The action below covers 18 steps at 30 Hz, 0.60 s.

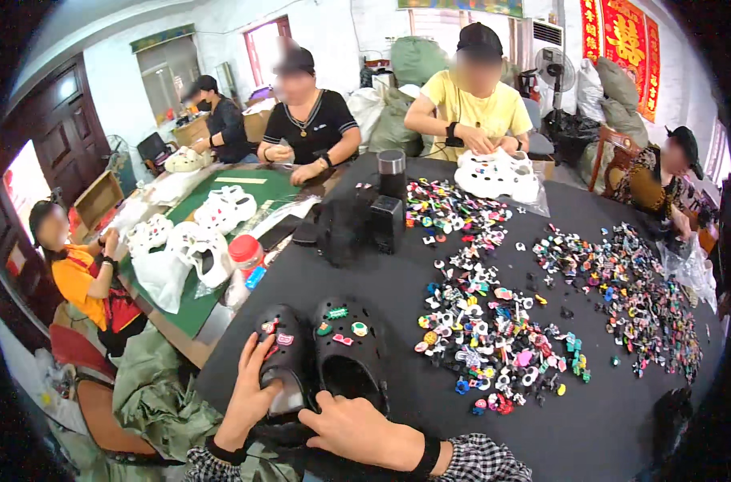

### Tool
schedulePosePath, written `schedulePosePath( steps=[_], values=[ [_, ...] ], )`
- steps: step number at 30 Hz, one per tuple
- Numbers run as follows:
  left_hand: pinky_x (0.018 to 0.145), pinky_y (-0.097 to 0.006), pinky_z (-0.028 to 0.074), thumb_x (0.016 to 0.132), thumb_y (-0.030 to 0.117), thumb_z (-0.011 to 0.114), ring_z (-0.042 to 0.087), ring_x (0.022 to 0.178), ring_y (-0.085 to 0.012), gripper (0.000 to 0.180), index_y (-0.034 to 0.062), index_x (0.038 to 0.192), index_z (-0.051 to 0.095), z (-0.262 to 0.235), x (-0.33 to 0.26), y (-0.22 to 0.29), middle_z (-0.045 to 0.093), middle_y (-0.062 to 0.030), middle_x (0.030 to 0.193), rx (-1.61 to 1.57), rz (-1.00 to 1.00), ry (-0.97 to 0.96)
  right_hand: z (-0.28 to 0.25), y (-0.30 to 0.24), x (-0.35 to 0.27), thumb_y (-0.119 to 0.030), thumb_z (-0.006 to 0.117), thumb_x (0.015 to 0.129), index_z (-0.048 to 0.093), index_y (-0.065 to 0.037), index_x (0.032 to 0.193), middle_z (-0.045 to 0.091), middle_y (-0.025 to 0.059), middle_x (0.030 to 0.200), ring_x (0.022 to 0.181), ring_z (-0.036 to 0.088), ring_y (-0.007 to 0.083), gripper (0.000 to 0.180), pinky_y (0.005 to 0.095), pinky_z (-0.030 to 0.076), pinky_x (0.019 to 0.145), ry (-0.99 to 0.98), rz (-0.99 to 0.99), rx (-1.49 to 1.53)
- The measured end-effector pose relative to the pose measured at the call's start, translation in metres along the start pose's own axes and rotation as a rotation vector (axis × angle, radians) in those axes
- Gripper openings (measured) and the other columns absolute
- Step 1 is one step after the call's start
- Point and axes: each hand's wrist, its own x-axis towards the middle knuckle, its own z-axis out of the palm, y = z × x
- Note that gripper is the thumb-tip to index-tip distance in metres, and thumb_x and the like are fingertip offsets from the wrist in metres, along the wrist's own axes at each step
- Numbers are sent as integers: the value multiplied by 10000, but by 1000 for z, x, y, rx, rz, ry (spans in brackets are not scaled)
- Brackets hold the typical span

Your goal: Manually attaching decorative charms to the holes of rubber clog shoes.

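Observation:
Two black clogs stand side by side at the table's near edge, toes pointing away. The left clog [273,329] carries a few small charms, one of them pink, and something whitish shows inside its opening. Green, red and round charms dot the right clog [337,325]. My left hand [249,394] grips the left clog's outer side, fingers along the upper and thumb at the opening. My right hand [357,430] is closed at the clogs' heel ends, fingers curled at the rims between them. Its fingertips are partly hidden.
Colourful loose shoe charms [494,337] lie in heaps on the black table [430,434]. Beyond stand a dark cylinder [393,173] and a red-lidded jar [245,251]. White clogs [200,241] rest on a green mat [241,189]. Several people sit around, one handling a white clog [502,177].

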Motion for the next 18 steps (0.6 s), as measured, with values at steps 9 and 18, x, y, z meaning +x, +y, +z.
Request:
schedulePosePath(
  steps=[9,18],
  values=[
    [1104,-313,298,1022,241,484,409,1329,-195,398,43,1366,513,-10,-33,-29,495,-94,1403,-424,-74,214,2,-15,3,-420,711,807,620,-128,923,527,112,794,635,630,253,327,331,504,493,139,41,-170],
    [856,-337,485,954,117,518,644,995,-276,253,-2,1153,620,-1,-32,-71,652,-172,1082,-31,17,386,-14,-26,7,-450,701,828,636,-117,907,525,120,779,614,604,282,348,368,501,491,10,90,-201]
  ],
)
